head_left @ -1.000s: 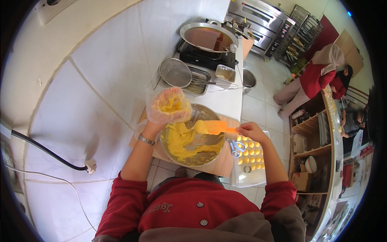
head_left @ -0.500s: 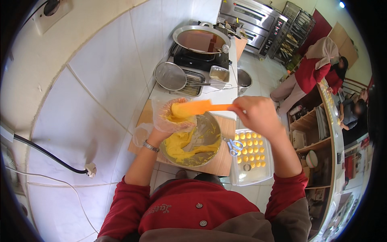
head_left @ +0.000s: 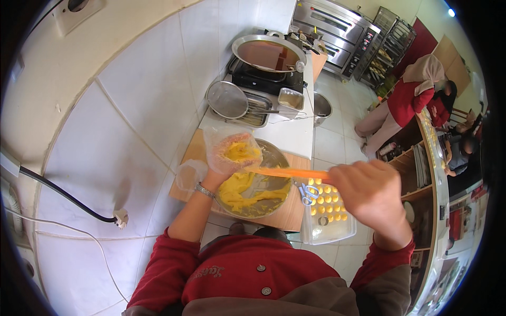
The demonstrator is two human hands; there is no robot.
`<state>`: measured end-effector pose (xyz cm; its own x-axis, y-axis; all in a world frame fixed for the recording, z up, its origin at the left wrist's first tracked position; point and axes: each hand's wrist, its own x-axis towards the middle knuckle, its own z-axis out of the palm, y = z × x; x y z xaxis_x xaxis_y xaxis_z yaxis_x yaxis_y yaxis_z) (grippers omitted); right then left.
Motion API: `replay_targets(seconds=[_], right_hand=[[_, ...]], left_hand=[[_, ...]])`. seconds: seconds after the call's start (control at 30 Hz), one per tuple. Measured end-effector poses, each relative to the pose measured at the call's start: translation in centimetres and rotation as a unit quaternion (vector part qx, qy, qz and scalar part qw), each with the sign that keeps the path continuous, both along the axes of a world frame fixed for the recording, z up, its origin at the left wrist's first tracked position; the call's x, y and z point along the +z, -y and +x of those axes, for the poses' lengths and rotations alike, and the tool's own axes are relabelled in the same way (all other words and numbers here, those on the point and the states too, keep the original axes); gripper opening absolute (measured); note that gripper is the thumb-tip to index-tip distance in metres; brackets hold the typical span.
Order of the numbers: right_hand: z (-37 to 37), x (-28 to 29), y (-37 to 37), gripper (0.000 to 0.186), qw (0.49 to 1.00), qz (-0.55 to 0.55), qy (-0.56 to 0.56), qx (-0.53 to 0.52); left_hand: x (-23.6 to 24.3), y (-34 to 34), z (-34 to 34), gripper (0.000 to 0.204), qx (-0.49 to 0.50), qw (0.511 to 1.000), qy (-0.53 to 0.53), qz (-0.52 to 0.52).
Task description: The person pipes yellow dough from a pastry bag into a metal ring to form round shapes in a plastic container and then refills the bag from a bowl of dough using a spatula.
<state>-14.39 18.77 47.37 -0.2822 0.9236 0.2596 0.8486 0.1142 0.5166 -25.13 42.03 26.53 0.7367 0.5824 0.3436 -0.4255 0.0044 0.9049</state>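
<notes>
1. White wall tiles are seen beside a white table, where a wide pan of brown liquid is set over a black stove.
2. On a wooden board, a metal bowl is placed, smeared with yellow mixture.
3. By the left hand's grip, an opened clear plastic bag is held above the bowl's far left edge, with yellow mixture contained in it.
4. An orange spatula is clasped in the right hand's grip and held across the bowl; whether the bag is touched cannot be told.
5. Small yellow pieces are arranged in a plastic tray, with scissors laid at its left edge.
</notes>
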Motion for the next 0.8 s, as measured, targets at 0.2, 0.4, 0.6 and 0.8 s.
replay_targets(seconds=[0.2, 0.4, 0.6, 0.8], right_hand=[[3.6, -7.3, -0.2, 0.014, 0.944, 0.036, -0.184, -0.271], [7.1, -21.2, -5.2, 0.026, 0.922, -0.118, -0.214, -0.302], [4.3, -18.0, -11.3, 0.033, 0.46, -0.115, -0.868, -0.145], [5.8, -15.4, -11.3, 0.023, 0.406, -0.161, -0.895, -0.096]], left_hand=[[0.8, -0.9, -0.8, 0.049, 0.066, 0.988, -0.061, 0.128], [2.4, 0.0, -0.3, 0.044, -0.011, 0.997, -0.065, 0.048], [1.2, -0.7, -0.9, 0.046, -0.025, 0.997, -0.075, 0.021], [1.5, -0.9, -1.3, 0.043, 0.013, 0.988, -0.104, 0.113]])
